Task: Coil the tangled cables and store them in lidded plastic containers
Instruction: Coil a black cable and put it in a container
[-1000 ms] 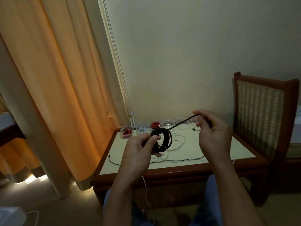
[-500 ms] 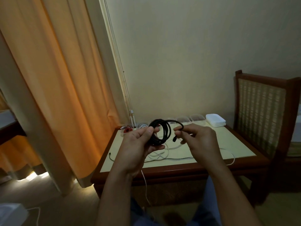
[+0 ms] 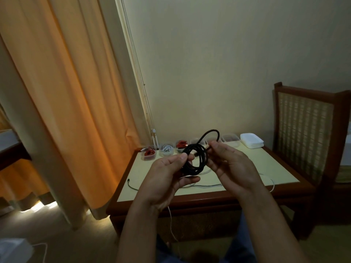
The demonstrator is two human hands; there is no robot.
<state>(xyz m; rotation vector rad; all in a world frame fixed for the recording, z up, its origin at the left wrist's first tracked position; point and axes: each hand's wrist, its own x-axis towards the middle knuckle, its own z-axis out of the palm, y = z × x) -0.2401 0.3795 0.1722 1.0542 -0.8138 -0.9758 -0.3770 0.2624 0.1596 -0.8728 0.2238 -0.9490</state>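
- the orange curtain [image 3: 57, 111] hangs to the floor just beside the counter's left edge.
- the counter [image 3: 266, 168] has a pale top inside a dark wooden rim; its far edge meets the wall and its right half lies mostly bare.
- a chair [image 3: 303, 130] with a woven back stands just beside the counter's right edge.
- the left hand [image 3: 167, 179] is held above the counter's near half, its grip clamped on the black cable [image 3: 197, 160]: thumb on top of the coil, fingers beneath.
- the right hand [image 3: 233, 168], just beside it, has its grip pinched on the cable's loose end, which arcs up in a loop above the coil.
- the black cable is wound in a round coil between both hands, off the counter top.
- clear containers [image 3: 167, 150] stand in a row along the far edge; three on the left hold red or white cables.
- a stack of white lids [image 3: 251, 140] sits at the row's right end.
- white cables [image 3: 205, 185] lie loose under the hands; one droops over the near edge.
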